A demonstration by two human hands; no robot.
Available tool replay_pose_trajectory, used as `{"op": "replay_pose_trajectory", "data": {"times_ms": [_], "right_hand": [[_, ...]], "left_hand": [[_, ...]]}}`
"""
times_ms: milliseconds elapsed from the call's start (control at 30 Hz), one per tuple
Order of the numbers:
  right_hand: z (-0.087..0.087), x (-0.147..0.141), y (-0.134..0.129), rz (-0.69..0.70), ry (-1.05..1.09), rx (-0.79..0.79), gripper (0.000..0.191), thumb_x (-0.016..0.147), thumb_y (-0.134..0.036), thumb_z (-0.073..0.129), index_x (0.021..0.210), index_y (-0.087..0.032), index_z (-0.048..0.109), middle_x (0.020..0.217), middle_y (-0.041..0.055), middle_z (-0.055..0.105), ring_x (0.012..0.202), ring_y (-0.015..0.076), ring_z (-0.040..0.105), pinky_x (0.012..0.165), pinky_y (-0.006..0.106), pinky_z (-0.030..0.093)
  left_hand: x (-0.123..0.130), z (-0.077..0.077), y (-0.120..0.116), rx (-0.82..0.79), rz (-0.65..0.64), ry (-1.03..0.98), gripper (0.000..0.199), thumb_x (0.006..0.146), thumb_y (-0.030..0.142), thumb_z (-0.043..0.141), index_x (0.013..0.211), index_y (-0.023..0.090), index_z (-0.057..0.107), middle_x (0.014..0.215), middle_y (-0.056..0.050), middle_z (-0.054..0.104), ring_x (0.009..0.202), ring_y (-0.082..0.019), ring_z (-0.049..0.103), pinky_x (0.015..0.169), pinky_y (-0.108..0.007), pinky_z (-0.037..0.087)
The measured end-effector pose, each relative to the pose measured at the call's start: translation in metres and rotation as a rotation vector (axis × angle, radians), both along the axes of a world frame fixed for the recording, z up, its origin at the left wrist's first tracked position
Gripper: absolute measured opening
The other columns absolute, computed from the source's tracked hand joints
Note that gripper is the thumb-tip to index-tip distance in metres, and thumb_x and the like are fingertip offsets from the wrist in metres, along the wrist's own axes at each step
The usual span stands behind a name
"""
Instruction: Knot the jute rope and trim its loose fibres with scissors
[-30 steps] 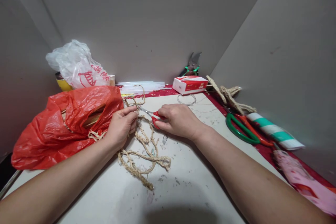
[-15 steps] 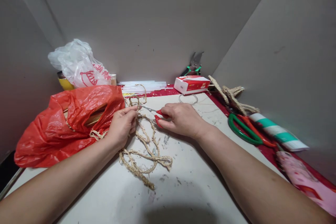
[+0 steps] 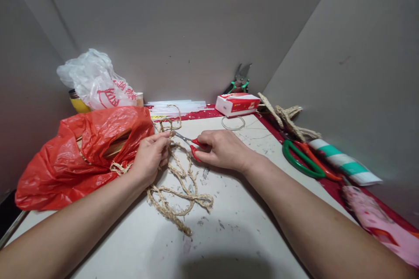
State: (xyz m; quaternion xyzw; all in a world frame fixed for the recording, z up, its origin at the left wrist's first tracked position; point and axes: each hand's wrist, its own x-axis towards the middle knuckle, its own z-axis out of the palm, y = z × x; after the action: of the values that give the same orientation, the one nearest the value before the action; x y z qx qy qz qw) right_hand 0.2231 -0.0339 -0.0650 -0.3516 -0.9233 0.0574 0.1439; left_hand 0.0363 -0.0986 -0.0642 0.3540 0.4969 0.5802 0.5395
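Between the thumb and fingers of my left hand [image 3: 151, 154] a braided straw rope [image 3: 183, 178] is pinched. The rope trails toward me in loose loops on the white tabletop, and a thin end curls up beyond the fingers. My right hand [image 3: 222, 149] grips small red-handled scissors [image 3: 193, 142], fingers and thumb in the loops. The scissor blades point left and reach the rope beside my left fingertips. Their handles are spread a little. Whether the blade tips touch the rope I cannot tell.
A red plastic bag [image 3: 98, 157] with wooden strips bulges at left, a white bag [image 3: 98, 83] behind it. At the back lie clear sticks [image 3: 176, 107], a tissue pack [image 3: 237, 104], pruning shears [image 3: 241, 78] and a wire ring [image 3: 233, 128]. Large green-and-orange-handled scissors [image 3: 303, 165] lie right.
The scissor handles have spread slightly wider in my right hand. My left hand keeps its pinch on the rope. The whole view has shifted a little.
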Motion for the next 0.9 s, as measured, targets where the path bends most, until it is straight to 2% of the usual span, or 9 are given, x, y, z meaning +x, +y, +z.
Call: {"op": "replay_pose_trajectory", "data": {"times_ms": [267,600,900], "right_hand": [[-0.0018,0.0018,0.0022,-0.026,0.014,-0.029,0.026,0.079,-0.038,0.052,0.063,-0.018,0.056,0.062,0.0007,0.057,0.054,0.0105,0.039,0.055,0.026,0.022],[-0.0001,-0.0004,-0.0011,0.013,0.024,-0.038,0.023,0.078,-0.036,0.053,0.065,-0.018,0.057,0.064,0.0005,0.057,0.055,0.0104,0.041,0.055,0.025,0.023],[0.0026,0.0019,0.0009,-0.001,-0.06,0.11,0.025,0.08,-0.039,0.052,0.074,-0.018,0.064,0.069,0.003,0.062,0.059,0.0134,0.046,0.056,0.027,0.025]], "left_hand": [[-0.0009,0.0002,-0.0003,0.016,0.01,-0.026,0.028,0.065,0.015,0.059,0.093,0.012,0.057,0.044,0.012,0.029,0.036,-0.003,0.02,0.035,-0.016,0.016],[0.001,0.0,0.0002,0.011,-0.014,-0.02,0.022,0.065,0.016,0.059,0.087,0.013,0.057,0.042,0.012,0.028,0.036,-0.003,0.019,0.035,-0.015,0.017],[0.0016,0.0014,-0.0002,-0.029,-0.021,0.017,0.019,0.065,0.015,0.059,0.084,0.015,0.056,0.044,0.011,0.028,0.037,-0.003,0.019,0.035,-0.015,0.017]]}}
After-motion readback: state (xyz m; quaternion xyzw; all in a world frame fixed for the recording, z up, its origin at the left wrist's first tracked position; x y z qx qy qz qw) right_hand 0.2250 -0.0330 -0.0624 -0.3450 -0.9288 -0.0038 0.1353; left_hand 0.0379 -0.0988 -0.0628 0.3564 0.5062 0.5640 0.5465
